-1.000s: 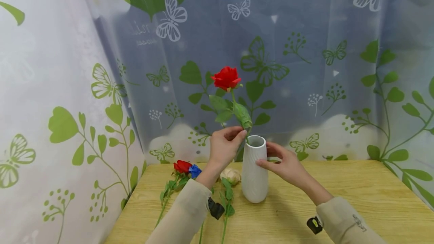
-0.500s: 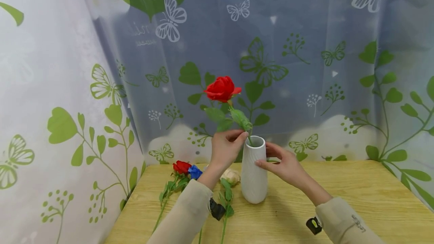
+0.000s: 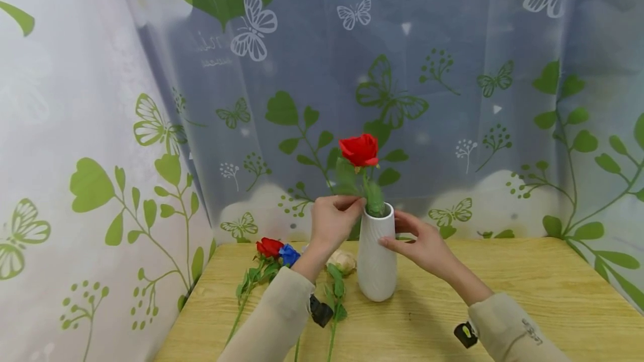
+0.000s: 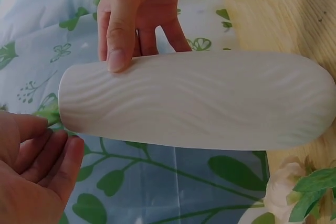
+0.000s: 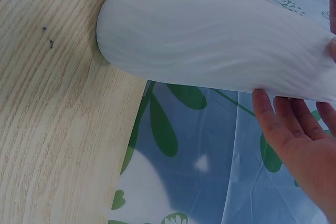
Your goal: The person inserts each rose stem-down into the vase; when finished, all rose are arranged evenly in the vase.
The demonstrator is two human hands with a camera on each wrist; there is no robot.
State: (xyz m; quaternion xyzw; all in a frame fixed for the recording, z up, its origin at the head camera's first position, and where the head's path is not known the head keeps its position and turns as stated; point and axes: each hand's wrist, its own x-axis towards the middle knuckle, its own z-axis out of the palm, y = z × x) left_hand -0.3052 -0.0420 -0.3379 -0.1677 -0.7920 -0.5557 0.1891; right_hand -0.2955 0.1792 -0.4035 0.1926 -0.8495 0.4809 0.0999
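Observation:
A red rose (image 3: 359, 150) stands over the mouth of a white vase (image 3: 376, 264), its leaves at the rim and the lower stem hidden inside. My left hand (image 3: 332, 221) pinches it just left of the rim, between thumb and forefinger. The vase is upright on the table, with a wavy relief on its side (image 4: 199, 103). My right hand (image 3: 425, 244) steadies it near the top from the right. Its thumb lies on the front, while the other fingers (image 5: 270, 116) touch the side and back.
To the left of the vase lie another red rose (image 3: 269, 247), a blue flower (image 3: 289, 255) and a cream rose (image 3: 344, 261), partly behind my left forearm. A patterned curtain (image 3: 453, 127) hangs behind the wooden table (image 3: 528, 295).
The red rose has come down further into the vase and swung from leaning left to nearly upright. My left hand stays beside the rim; the right hand and vase have hardly moved.

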